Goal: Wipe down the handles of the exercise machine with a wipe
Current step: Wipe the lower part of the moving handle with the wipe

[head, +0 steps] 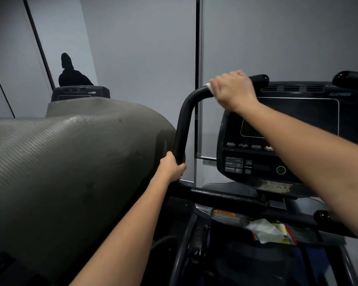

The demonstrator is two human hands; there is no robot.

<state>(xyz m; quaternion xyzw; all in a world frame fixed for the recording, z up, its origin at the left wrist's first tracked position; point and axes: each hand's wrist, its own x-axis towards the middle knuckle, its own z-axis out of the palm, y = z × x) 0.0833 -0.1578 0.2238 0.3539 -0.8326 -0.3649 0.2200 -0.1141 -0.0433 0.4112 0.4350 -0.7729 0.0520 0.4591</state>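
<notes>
Right hand: the right hand [234, 90] is raised to the top bend of the black handle [184, 120], knuckles up, fingers curled over the bar and pressing a wipe against it; the forearm runs in from the lower right, crossing in front of the console [287, 141]
Wipe: only a small white corner of the wipe [208, 86] shows, at the left edge of the right hand, lying on the handle
Left hand: the left hand [173, 167] grips the lower, upright stretch of the same handle, fingers wrapped round the bar, the arm reaching up from the bottom of the view
Handle: it rises from near the left hand, bends right at the top and passes under the right hand, its rounded end just beyond
Nearby: a crumpled white sheet lies on a colourful packet [277, 234] on the machine's ledge below the console
</notes>
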